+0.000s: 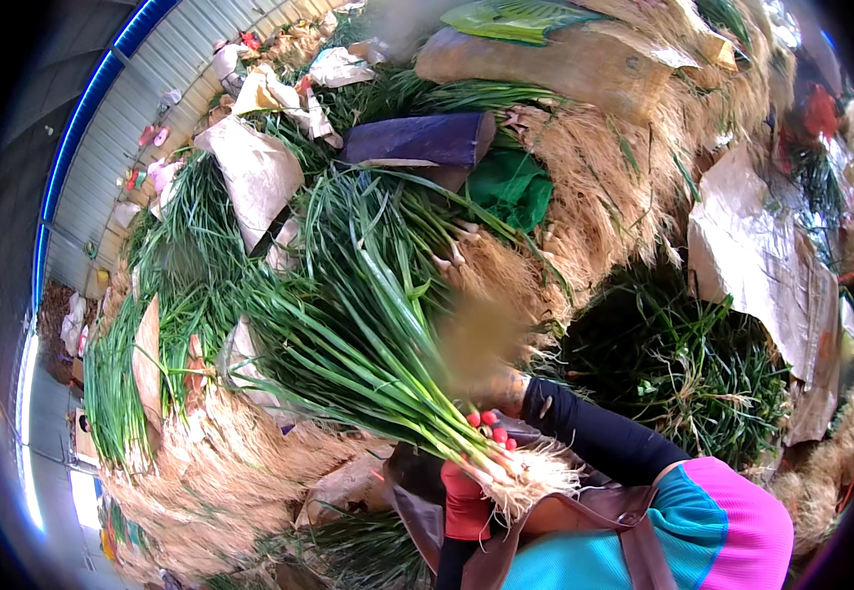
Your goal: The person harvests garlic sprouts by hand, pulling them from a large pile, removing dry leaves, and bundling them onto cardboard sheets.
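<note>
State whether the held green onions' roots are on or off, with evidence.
On: pale, stringy roots spread from the white ends of the green onions.

Wht ribbed wall (186,54), L | blue edge strip (140,28) | brt patch (85,497), low

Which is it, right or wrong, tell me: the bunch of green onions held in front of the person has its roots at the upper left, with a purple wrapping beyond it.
Wrong on the roots: the head view shows them at the lower right of the bunch of green onions. The purple wrapping does lie beyond it.
</note>
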`<state>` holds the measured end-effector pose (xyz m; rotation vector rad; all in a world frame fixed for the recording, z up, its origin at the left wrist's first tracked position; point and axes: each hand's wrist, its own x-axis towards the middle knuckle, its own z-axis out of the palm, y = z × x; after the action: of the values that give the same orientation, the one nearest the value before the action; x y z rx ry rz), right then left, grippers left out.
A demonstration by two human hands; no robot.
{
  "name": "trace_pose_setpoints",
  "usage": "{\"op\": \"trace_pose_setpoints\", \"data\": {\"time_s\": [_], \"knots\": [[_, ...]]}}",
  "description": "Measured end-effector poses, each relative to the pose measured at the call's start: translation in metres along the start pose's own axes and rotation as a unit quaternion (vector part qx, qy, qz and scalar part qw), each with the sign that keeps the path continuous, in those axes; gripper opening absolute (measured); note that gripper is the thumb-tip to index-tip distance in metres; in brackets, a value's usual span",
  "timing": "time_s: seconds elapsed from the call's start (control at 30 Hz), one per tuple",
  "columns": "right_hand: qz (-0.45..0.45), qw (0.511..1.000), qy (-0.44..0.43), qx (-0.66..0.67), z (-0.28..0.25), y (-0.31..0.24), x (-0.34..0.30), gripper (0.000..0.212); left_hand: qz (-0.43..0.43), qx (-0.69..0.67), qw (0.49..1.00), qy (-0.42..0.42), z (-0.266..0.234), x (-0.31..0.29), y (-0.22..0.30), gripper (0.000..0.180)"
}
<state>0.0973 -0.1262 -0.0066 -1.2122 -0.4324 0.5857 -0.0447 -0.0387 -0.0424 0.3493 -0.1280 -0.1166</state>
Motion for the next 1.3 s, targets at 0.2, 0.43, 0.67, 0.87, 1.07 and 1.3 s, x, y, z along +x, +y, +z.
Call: {"op": "trace_pose_setpoints", "data": {"time_s": [0.2,0.43,0.67,0.87,1.07,1.3], "knots": [[0.091,0.930,-0.009,0.355,0.009,0.031,0.014,0.018,0.055,-0.011,0.998,0.001,0.017,-0.001,-0.006,0.051],[0.039,0.946,0.197,0.255,-0.042,0.021,-0.030,0.017,0.034,-0.013,0.999,0.008,0.020,0.002,-0.007,0.051],[0.110,0.702,-0.163,-0.684,-0.076,-0.053,-0.048,0.032,-0.020,0.079,0.993,0.088,0.037,-0.027,0.016,0.069],[-0.102,0.936,0.077,-0.329,-0.044,-0.021,0.066,0.060,-0.068,0.222,0.961,0.148,0.032,-0.043,0.017,0.059],[-0.002,0.981,0.037,0.189,-0.070,-0.053,0.119,0.015,-0.032,0.154,0.977,0.147,0.031,-0.072,0.021,0.064],[-0.003,0.949,-0.172,0.263,-0.072,-0.109,0.114,0.008,-0.036,0.099,0.990,0.095,0.024,-0.072,0.022,0.054]]}}
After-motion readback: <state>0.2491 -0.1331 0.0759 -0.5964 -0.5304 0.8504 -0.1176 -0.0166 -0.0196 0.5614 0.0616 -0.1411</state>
